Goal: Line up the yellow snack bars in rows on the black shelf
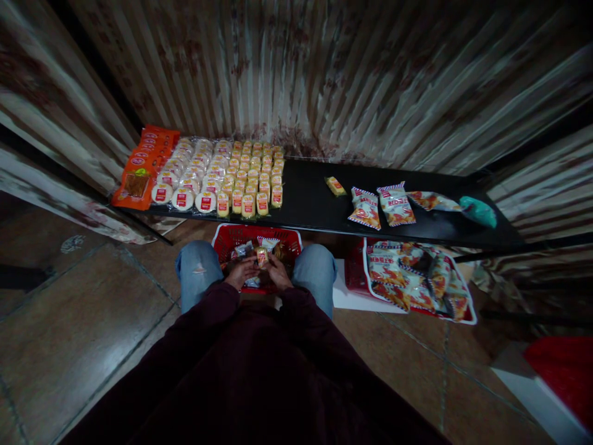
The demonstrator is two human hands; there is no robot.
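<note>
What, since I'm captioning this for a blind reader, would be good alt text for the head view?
A person's right hand holds a small wrapped snack, left hand close beside it, over a red basket between the knees. Beyond, a black shelf carries rows of packets; at right, a second red basket holds snack bags.

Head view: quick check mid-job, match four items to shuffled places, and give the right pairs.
1. Flat orange plastic packet
2. Round white snacks in clear wrap
3. Yellow oblong wrapped snack over the left red plastic basket
4. Teal-green shiny packet

A. Between left hand and right hand
B. Toward the black shelf's right end
C. At the shelf's left end
D. Rows beside the orange packet

Pairs: 1-C, 2-D, 3-A, 4-B
</note>
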